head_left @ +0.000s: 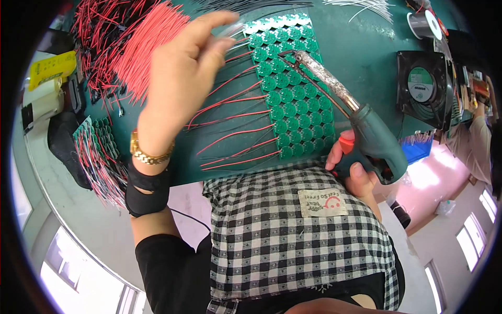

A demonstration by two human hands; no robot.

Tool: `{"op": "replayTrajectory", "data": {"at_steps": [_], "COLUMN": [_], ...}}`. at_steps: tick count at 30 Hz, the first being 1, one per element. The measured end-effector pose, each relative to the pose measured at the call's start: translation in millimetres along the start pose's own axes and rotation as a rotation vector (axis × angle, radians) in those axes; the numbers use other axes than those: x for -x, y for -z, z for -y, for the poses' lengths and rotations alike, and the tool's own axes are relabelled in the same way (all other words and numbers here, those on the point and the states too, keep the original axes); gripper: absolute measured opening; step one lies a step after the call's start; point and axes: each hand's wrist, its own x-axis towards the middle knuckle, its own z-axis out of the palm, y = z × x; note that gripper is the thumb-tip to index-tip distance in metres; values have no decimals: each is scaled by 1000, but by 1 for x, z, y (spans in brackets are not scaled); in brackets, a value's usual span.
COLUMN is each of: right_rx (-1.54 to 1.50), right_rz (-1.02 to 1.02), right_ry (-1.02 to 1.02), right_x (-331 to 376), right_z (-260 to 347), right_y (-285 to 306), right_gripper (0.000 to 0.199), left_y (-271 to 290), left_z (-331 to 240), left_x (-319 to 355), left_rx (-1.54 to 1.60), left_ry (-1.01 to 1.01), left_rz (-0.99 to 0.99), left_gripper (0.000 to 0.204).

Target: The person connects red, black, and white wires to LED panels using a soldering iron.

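Note:
My right hand [355, 178] is wrapped round the dark green handle of a soldering gun [376, 138], with fingers by its red trigger. The gun's scorched metal barrel slants up leftward, its tip over a panel of round green circuit boards [297, 99]. Red and black wires [235, 133] run off the panel's left edge, one row below another. My left hand [183, 73] hovers beside the panel's upper left corner, thumb and index finger apart. Between those fingertips is a pale blurred streak that I cannot make out. Some wire ends lie hidden beneath this hand.
A heap of red wires [151, 47] and black ones covers the far left of the green table [361, 47]. A wired board panel [99, 141] lies at the left edge. To the right stand a black fan [424, 86], a solder spool [423, 25] and a blue bin [417, 149].

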Motion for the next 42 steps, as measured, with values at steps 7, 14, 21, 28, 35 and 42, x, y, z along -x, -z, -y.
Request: {"op": "replayTrajectory", "data": {"at_steps": [7, 14, 21, 28, 35, 42], "right_rx": [62, 98, 274, 376, 440, 159], "right_rz": [53, 22, 55, 116, 81, -17], "right_ry": [-66, -20, -31, 40, 37, 4], "right_x": [-1, -3, -5, -5, -2, 6], "right_z": [1, -7, -4, -8, -11, -11], "right_y": [-23, -29, -29, -23, -24, -26], "right_gripper": [63, 58, 48, 38, 36, 60], "left_y": [-19, -25, -26, -29, -29, -28], "left_z": [27, 32, 34, 33, 37, 39], "left_x": [22, 23, 23, 23, 22, 22], "left_rx": [-71, -35, -33, -54, -63, -96], "left_ry": [137, 70, 57, 56, 16, 20], "left_rz": [45, -18, -44, -67, -76, -66], "left_gripper": [9, 8, 9, 8, 9, 12]}}
